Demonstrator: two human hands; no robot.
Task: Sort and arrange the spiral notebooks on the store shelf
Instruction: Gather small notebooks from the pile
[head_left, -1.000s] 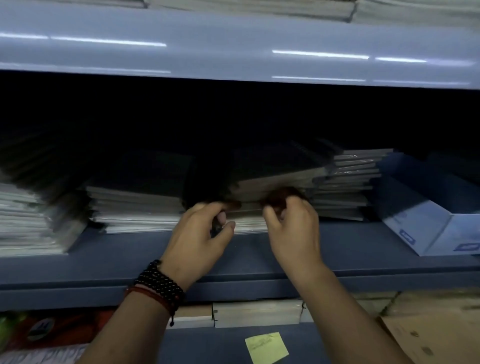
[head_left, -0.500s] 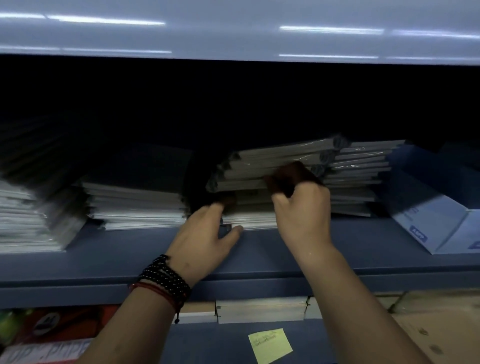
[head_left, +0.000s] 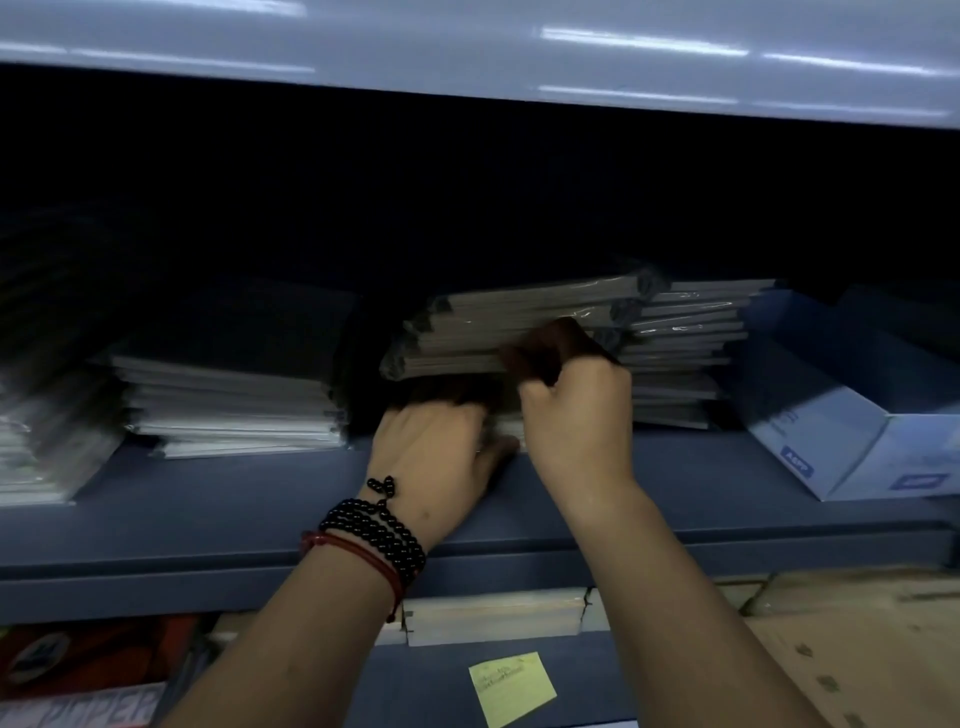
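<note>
On the blue shelf (head_left: 208, 509) several stacks of wrapped notebooks lie flat. My right hand (head_left: 576, 415) grips the front edge of the upper notebooks (head_left: 493, 332) of the middle stack and holds them lifted and tilted. My left hand (head_left: 436, 452) reaches into the gap under them, its fingers hidden in the dark there; its thumb lies along the shelf by the lower notebooks (head_left: 511, 428). Another stack (head_left: 228, 410) sits to the left and one (head_left: 685, 353) to the right.
A further pile (head_left: 41, 447) lies at the far left. A blue and white carton (head_left: 852, 441) stands at the right of the shelf. The shelf above (head_left: 467, 47) hangs low. Below are boxes and a yellow sticky note (head_left: 511, 686).
My right hand has raised the upper notebooks of the middle stack. My left hand has pushed further in beneath them, and its fingers are now out of sight.
</note>
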